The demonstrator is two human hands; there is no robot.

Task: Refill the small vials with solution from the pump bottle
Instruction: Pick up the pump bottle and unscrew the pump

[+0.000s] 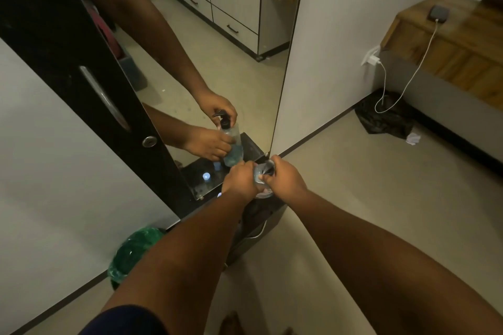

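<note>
I hold the clear pump bottle (261, 174), which has blue solution in it, between both hands over a black ledge (268, 211) below a mirror. My left hand (239, 181) wraps the bottle's body. My right hand (286, 179) covers its top, where the black pump sits. The mirror shows the bottle's reflection (232, 144) with the pump head under my fingers. One small vial with a pale cap (219, 195) peeks out left of my left wrist on the ledge. The mirror also reflects a vial (206, 176) and a second one closer to the bottle.
The mirror (217, 62) stands straight ahead, with a black cabinet door (89, 68) on its left. A green plastic bag (133, 250) lies on the floor at lower left. A black bag (386, 117), a charger cable and a wooden table (449, 43) are at the right.
</note>
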